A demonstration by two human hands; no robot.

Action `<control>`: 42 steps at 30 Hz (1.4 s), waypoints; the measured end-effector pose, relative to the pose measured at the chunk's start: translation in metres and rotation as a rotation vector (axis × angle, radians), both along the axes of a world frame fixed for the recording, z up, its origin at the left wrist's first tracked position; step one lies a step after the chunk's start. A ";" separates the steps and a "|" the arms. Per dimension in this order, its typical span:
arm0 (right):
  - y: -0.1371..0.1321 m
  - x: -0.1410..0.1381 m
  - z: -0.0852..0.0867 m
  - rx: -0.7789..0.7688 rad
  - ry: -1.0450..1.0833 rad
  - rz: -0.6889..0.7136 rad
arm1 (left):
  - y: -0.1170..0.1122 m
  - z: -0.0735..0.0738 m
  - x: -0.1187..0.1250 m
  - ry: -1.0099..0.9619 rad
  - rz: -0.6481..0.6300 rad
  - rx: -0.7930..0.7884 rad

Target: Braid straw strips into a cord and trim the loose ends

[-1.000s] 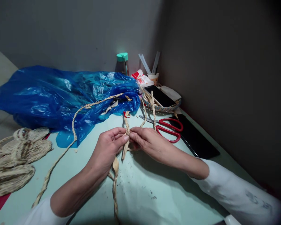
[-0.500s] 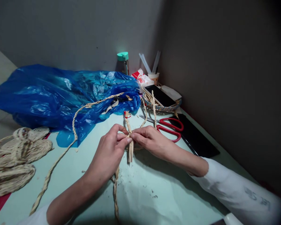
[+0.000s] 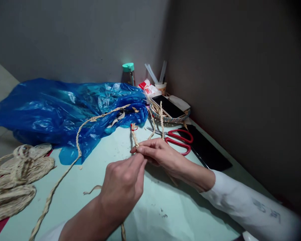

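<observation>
A pale plant-fibre braid (image 3: 134, 135), tied with red thread at its far end, runs toward me over the table. My right hand (image 3: 158, 152) pinches it near the middle, thumb on top. Just below, my left hand (image 3: 125, 180) is closed with its fingertips together at the near strands; its back hides what they hold. The loose strand ends are mostly covered by both hands. A long twisted fibre cord (image 3: 52, 190) lies to the left of my left hand. Red-handled scissors (image 3: 178, 140) rest beyond my right hand.
A blue plastic bag (image 3: 65, 110) spreads across the back left. Coiled fibre bundles (image 3: 22, 167) lie at the left edge. At the back right stand a basket (image 3: 174, 117) with a phone (image 3: 169, 107) on it, a green-lidded bottle (image 3: 128, 73) and a cup (image 3: 161, 87). A black flat panel (image 3: 212, 150) borders the wall.
My left hand has turned over and come lower, toward me. My right hand has shifted slightly left along the braid, and the strand ends are now covered. The view has tilted slightly.
</observation>
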State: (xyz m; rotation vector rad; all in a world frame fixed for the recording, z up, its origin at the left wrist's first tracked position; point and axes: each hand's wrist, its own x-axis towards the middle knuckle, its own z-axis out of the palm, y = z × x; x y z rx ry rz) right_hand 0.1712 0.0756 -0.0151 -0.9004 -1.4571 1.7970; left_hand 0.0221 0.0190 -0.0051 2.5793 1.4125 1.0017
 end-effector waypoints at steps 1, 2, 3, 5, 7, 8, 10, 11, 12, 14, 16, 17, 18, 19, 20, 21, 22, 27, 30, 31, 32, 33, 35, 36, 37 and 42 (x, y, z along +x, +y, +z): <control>0.000 0.000 0.001 0.002 -0.006 -0.004 | 0.001 0.003 -0.002 -0.057 0.006 -0.056; 0.000 0.000 0.002 0.010 -0.016 -0.011 | 0.004 0.006 -0.004 -0.133 0.039 -0.119; 0.000 0.000 0.004 0.016 -0.025 -0.022 | 0.007 0.009 -0.007 -0.222 0.099 -0.188; -0.002 0.000 0.009 0.010 -0.043 -0.038 | 0.016 0.013 -0.011 -0.432 0.243 -0.350; -0.005 0.000 0.013 -0.012 -0.046 -0.027 | 0.025 0.012 -0.013 -0.672 0.260 -0.588; -0.006 0.000 0.015 -0.025 -0.041 -0.015 | 0.029 0.011 -0.013 -0.804 0.198 -0.733; -0.007 -0.001 0.016 -0.035 -0.039 0.028 | 0.034 0.007 -0.011 -0.990 0.051 -0.999; -0.007 -0.001 0.017 -0.025 -0.047 0.051 | 0.035 0.005 -0.010 -1.043 -0.003 -1.084; -0.007 -0.001 0.017 -0.002 -0.065 0.077 | 0.035 0.004 -0.009 -1.069 -0.029 -1.138; -0.005 0.001 0.018 0.078 -0.135 0.144 | 0.034 0.003 -0.009 -1.079 -0.030 -1.184; -0.002 0.005 0.019 0.183 -0.224 0.196 | 0.033 0.002 -0.010 -1.084 -0.012 -1.212; -0.002 0.006 0.019 0.243 -0.270 0.212 | 0.033 0.002 -0.010 -1.095 -0.009 -1.225; -0.002 0.008 0.019 0.307 -0.321 0.216 | 0.033 0.001 -0.010 -1.108 -0.015 -1.235; -0.002 0.009 0.020 0.381 -0.388 0.209 | 0.033 0.001 -0.010 -1.122 -0.023 -1.241; -0.004 0.009 0.021 0.460 -0.479 0.192 | 0.033 0.000 -0.009 -1.132 -0.028 -1.246; -0.005 0.009 0.021 0.541 -0.590 0.171 | 0.033 -0.001 -0.009 -1.134 -0.031 -1.250; -0.007 0.008 0.022 0.616 -0.713 0.145 | 0.033 -0.002 -0.008 -1.132 -0.033 -1.251; -0.018 0.001 0.025 0.874 -1.152 0.080 | 0.031 -0.004 -0.003 -1.095 -0.001 -1.224; -0.026 -0.002 0.023 1.006 -1.293 0.080 | 0.031 -0.002 -0.003 -1.047 0.058 -1.176; -0.027 -0.003 0.022 1.039 -1.328 0.075 | 0.031 -0.002 -0.004 -1.026 0.080 -1.151; -0.028 -0.003 0.020 1.063 -1.353 0.072 | 0.031 -0.002 -0.004 -1.006 0.102 -1.123; -0.027 -0.002 0.019 1.078 -1.365 0.078 | 0.031 -0.002 -0.005 -0.990 0.122 -1.096; -0.022 0.000 0.019 1.077 -1.360 0.118 | 0.030 -0.003 -0.005 -0.964 0.156 -1.063; -0.020 0.002 0.021 1.077 -1.345 0.140 | 0.030 -0.003 -0.006 -0.957 0.168 -1.052; -0.017 0.004 0.024 1.086 -1.325 0.142 | 0.030 -0.002 -0.006 -0.962 0.172 -1.046; -0.026 0.008 0.047 1.343 -0.999 0.082 | 0.029 -0.001 -0.006 -1.032 0.161 -1.042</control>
